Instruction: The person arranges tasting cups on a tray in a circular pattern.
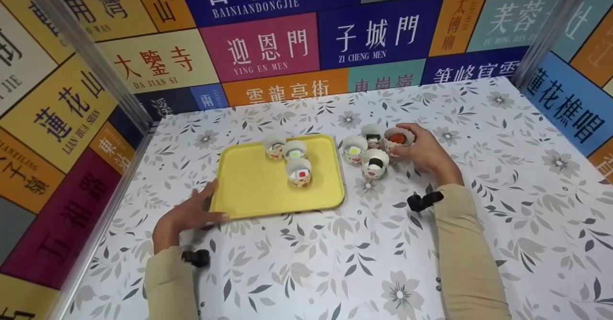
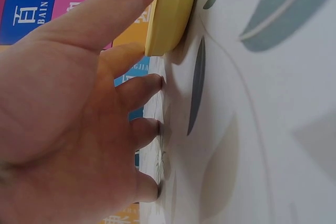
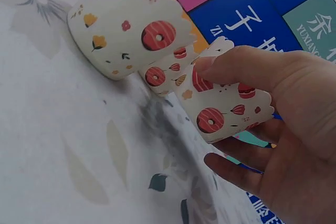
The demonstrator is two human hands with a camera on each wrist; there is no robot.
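My right hand (image 1: 428,153) pinches a patterned paper baking cup (image 3: 231,106) with a red-orange filling, at the right end of a cluster of cups. In the right wrist view the thumb lies on its near side and the fingers are behind and below. Beside it stand three more paper cups: a back cup (image 1: 372,137), a left cup (image 1: 355,151) with a yellow-green spot, and a front cup (image 1: 374,165) with a black-banded white piece. With fingers spread, my left hand (image 1: 189,210) touches the front left corner of a yellow tray (image 1: 249,186).
On the tray stand three paper cups: a back one (image 1: 275,148), a middle one (image 1: 295,153) and a front one (image 1: 299,174) with a red spot. Printed wall panels (image 1: 268,47) border the back and sides of the flower-patterned tabletop (image 1: 306,262).
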